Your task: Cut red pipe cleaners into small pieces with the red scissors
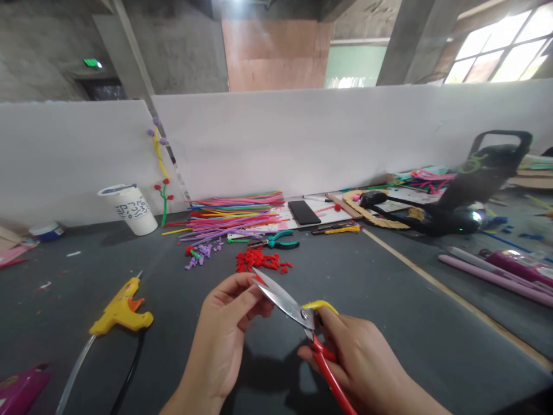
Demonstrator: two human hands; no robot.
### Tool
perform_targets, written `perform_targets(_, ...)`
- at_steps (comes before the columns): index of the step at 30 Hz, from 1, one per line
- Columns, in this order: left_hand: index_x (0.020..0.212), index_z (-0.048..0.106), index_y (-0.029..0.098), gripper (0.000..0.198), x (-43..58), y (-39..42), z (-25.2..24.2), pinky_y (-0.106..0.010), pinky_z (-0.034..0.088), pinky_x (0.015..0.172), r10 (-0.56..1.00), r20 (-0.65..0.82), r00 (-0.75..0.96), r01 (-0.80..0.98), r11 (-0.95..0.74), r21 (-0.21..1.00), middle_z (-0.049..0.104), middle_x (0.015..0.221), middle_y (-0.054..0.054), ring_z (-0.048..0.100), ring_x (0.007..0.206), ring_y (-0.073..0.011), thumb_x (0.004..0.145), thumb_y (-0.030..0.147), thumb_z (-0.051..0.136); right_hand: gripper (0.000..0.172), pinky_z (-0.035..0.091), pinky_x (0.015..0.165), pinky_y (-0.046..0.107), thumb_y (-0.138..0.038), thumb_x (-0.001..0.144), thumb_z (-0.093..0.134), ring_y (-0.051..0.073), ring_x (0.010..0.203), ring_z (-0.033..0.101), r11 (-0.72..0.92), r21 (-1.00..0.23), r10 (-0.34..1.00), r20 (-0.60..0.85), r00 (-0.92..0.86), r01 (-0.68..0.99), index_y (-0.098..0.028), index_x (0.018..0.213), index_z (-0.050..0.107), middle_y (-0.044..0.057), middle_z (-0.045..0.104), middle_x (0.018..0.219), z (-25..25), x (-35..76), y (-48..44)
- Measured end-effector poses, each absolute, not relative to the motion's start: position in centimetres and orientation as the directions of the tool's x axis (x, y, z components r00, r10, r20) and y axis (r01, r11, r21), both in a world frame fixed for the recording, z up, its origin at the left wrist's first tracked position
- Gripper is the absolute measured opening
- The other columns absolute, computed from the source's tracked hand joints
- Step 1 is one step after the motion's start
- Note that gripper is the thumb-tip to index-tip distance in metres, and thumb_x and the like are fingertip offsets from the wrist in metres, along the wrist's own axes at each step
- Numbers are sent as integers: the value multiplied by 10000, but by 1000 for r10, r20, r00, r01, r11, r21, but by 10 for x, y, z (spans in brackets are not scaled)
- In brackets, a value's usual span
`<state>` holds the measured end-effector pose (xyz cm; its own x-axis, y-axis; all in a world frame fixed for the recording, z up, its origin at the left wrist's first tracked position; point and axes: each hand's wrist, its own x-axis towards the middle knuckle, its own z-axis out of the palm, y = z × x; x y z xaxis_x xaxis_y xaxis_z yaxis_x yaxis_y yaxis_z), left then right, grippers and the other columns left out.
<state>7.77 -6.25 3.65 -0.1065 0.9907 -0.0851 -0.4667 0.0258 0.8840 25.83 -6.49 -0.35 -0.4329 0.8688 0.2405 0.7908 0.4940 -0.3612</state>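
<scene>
My right hand [360, 366] is closed round the red and yellow handles of a pair of scissors [285, 304], whose steel blades point up and left. My left hand [227, 331] pinches a small red piece [258, 279] at the blade tips, fingers curled together. Just beyond the hands lies a heap of cut red bits [261, 261] on the dark grey table [389, 300]. Behind that lies a spread of coloured pipe cleaners [235, 216].
A yellow glue gun [121, 311] with its cable lies at the left. A white paper cup [129, 208] stands at the back left by a white partition [276, 138]. Teal-handled pliers [276, 241], a black phone [303, 211], purple bits [199, 256] and a black device [470, 184] lie behind.
</scene>
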Motion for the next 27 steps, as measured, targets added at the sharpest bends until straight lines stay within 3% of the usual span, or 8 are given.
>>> perform_targets(27,636,638,151,35,78,-62,38,-130,455,530,990,-87,-111,-531,15,847,630,614,30,551,532,-51,660,126,645,356,300,443,238,-534,809,367,156,455,525,514,-315,855,262,-447,798,-199,711,432,12,548,549,-9,256,-67)
